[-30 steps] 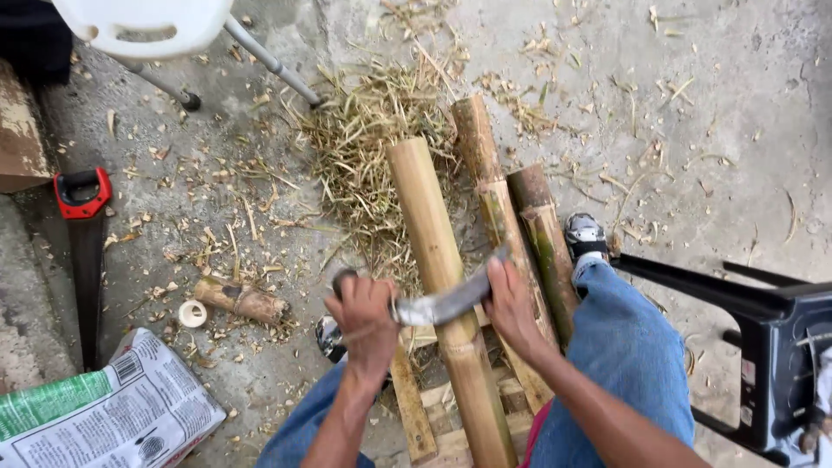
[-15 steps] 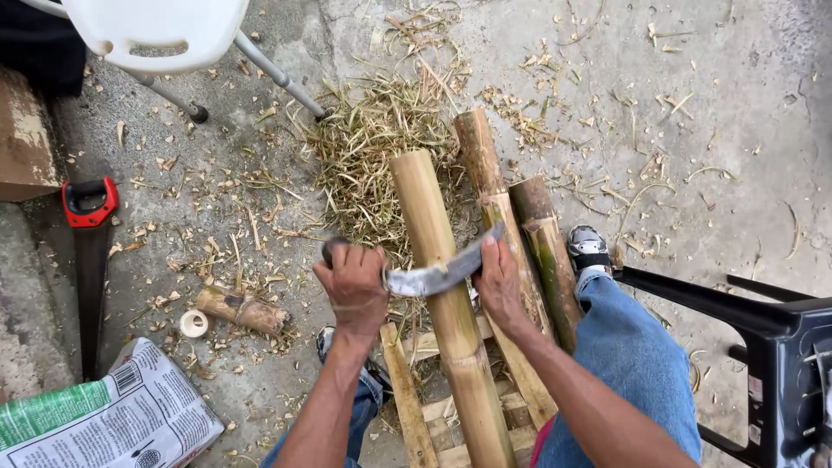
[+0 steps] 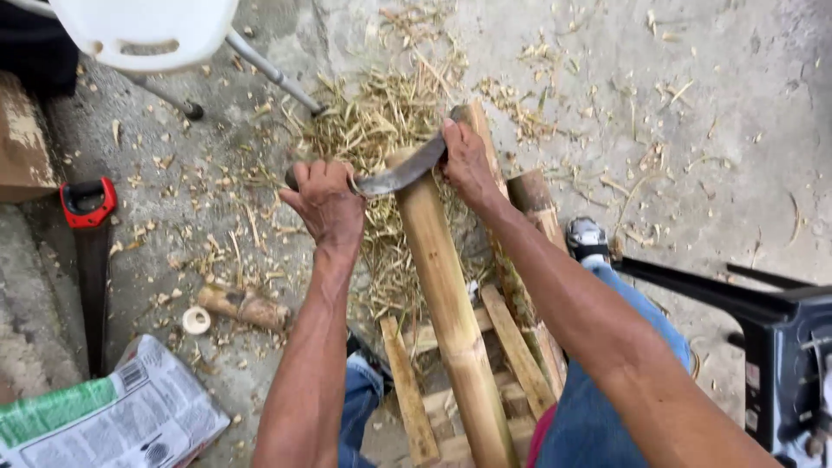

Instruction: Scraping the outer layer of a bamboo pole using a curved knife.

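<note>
Gripping a curved steel blade (image 3: 400, 175), left hand (image 3: 328, 201) and right hand (image 3: 466, 160) fingers clench across smooth bamboo pole (image 3: 446, 303).

Bamboo pole (image 3: 446, 295) base beyond bottom edge

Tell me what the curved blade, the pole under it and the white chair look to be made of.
Curved blade: dull grey metal, worn, probably steel, held at both ends by the left hand and right hand.
Pole: bamboo, tan and smooth, with a node ring.
White chair: glossy moulded plastic seat, apparently on metal tube legs.
</note>
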